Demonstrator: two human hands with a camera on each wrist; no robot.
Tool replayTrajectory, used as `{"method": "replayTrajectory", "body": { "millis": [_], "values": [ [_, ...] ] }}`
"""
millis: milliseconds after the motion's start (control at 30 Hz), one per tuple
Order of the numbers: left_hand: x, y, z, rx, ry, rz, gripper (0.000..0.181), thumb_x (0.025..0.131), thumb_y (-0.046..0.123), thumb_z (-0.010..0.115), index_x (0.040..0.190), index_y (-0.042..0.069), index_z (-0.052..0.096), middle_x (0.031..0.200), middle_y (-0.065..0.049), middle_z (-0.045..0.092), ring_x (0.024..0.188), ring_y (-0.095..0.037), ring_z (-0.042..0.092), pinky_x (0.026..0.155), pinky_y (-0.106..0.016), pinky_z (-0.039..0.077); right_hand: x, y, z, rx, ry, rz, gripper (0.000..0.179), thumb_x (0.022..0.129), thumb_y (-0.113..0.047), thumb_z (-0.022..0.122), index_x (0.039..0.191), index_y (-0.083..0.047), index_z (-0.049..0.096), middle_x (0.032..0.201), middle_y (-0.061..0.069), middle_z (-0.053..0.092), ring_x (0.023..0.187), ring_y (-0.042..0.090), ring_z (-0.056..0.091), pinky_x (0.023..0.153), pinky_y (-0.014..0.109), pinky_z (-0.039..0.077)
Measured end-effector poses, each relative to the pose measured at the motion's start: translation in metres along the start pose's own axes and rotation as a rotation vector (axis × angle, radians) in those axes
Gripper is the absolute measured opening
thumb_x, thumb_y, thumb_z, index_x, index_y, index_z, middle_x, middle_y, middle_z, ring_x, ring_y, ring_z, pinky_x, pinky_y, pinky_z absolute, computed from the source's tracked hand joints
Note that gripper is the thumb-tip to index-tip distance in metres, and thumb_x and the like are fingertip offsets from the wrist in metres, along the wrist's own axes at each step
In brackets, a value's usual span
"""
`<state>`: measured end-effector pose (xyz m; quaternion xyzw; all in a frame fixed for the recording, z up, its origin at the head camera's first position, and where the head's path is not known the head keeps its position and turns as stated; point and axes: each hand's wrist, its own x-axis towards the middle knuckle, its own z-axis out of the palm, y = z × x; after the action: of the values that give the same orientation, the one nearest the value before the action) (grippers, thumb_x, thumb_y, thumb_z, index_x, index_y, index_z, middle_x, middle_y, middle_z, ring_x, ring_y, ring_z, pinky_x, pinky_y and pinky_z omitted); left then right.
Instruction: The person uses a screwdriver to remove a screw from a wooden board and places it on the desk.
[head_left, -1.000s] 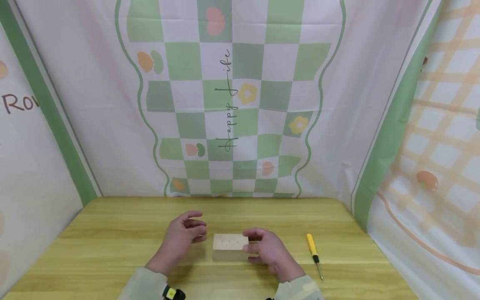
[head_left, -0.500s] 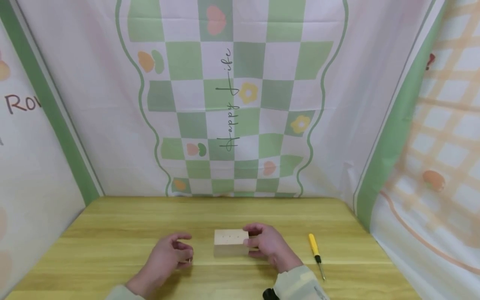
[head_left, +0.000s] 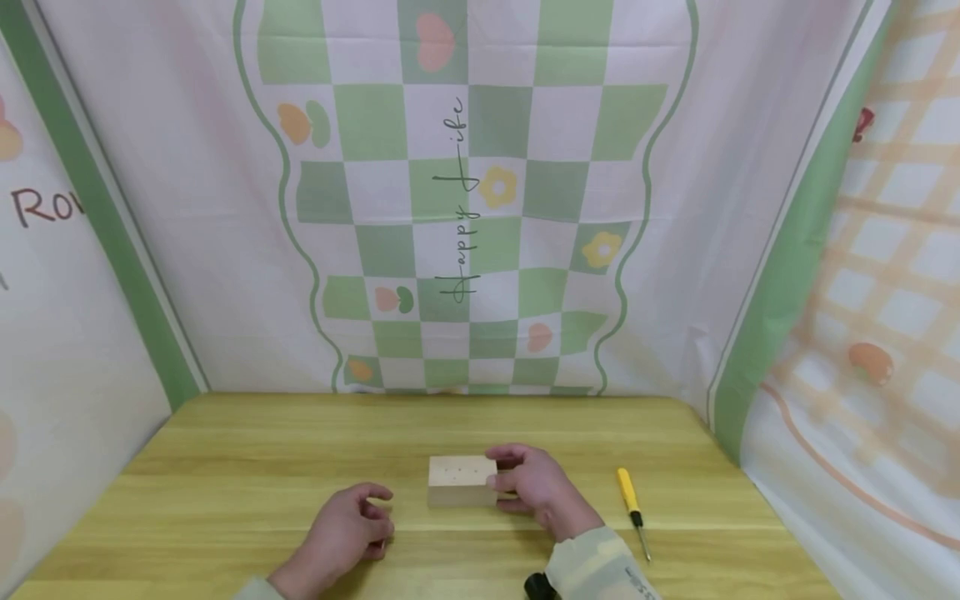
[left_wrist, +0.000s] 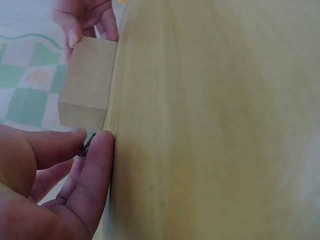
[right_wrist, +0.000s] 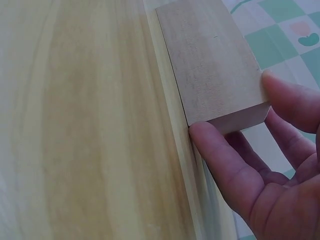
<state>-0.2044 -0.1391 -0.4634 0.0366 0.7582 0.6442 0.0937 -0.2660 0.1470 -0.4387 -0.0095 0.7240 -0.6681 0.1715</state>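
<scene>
A pale wooden block [head_left: 462, 493] with several small holes in its top rests on the table. My right hand [head_left: 543, 492] grips its right end; the right wrist view shows the thumb and fingers [right_wrist: 225, 160] against the block's end and edges. To the left of the block and nearer to me is my left hand [head_left: 341, 533], apart from it. Between thumb and fingertip that hand pinches a small metal screw [left_wrist: 87, 143], clear only in the left wrist view. The screw's far end is hidden by the fingers.
A screwdriver [head_left: 632, 508] with a yellow and black handle lies on the wooden table [head_left: 247, 450], right of my right hand. Printed curtains [head_left: 495, 250] hang behind the table and at both sides.
My left hand has drawn back from beside the block, toward me and left, then slightly right. The right hand and block have shifted slightly away from me. The screwdriver stays put.
</scene>
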Motion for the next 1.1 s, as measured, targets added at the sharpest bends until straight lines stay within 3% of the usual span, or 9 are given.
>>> {"method": "replayTrajectory", "body": {
  "millis": [233, 700, 867, 1100],
  "values": [
    [0.002, 0.001, 0.0, 0.022, -0.013, -0.037, 0.038, 0.082, -0.003, 0.063, 0.118, -0.007, 0.052, 0.083, -0.013, 0.053, 0.063, -0.023, 0.058, 0.057, -0.037, 0.053, 0.0, -0.002, 0.0, -0.006, -0.01, -0.011, 0.045, 0.081, -0.004, 0.071, 0.124, -0.005, 0.057, 0.121, 0.017, 0.047, 0.092, 0.03, 0.057, 0.075, 0.044, 0.053],
    [0.002, 0.003, 0.0, 0.21, 0.006, 0.005, 0.032, 0.075, -0.007, 0.062, 0.106, -0.006, 0.057, 0.078, -0.01, 0.054, 0.056, -0.02, 0.059, 0.05, -0.035, 0.053, -0.001, -0.002, -0.001, 0.001, 0.0, 0.005, 0.045, 0.08, -0.004, 0.072, 0.123, -0.005, 0.057, 0.121, 0.016, 0.047, 0.092, 0.03, 0.058, 0.074, 0.044, 0.053],
    [0.002, 0.003, -0.001, 0.231, 0.007, 0.009, 0.03, 0.075, -0.004, 0.063, 0.104, -0.005, 0.058, 0.077, -0.009, 0.055, 0.054, -0.02, 0.058, 0.048, -0.034, 0.052, 0.001, 0.0, -0.001, 0.001, 0.007, 0.013, 0.045, 0.08, -0.004, 0.072, 0.122, -0.006, 0.058, 0.122, 0.015, 0.048, 0.091, 0.029, 0.058, 0.074, 0.043, 0.053],
    [0.003, 0.014, -0.015, 0.216, 0.09, -0.03, 0.033, 0.078, -0.002, 0.064, 0.11, -0.006, 0.057, 0.078, -0.01, 0.056, 0.056, -0.021, 0.057, 0.049, -0.036, 0.053, 0.001, 0.002, 0.0, 0.006, 0.008, 0.006, 0.045, 0.079, -0.005, 0.073, 0.122, -0.007, 0.059, 0.122, 0.015, 0.048, 0.092, 0.028, 0.058, 0.074, 0.043, 0.053]
  ]
}}
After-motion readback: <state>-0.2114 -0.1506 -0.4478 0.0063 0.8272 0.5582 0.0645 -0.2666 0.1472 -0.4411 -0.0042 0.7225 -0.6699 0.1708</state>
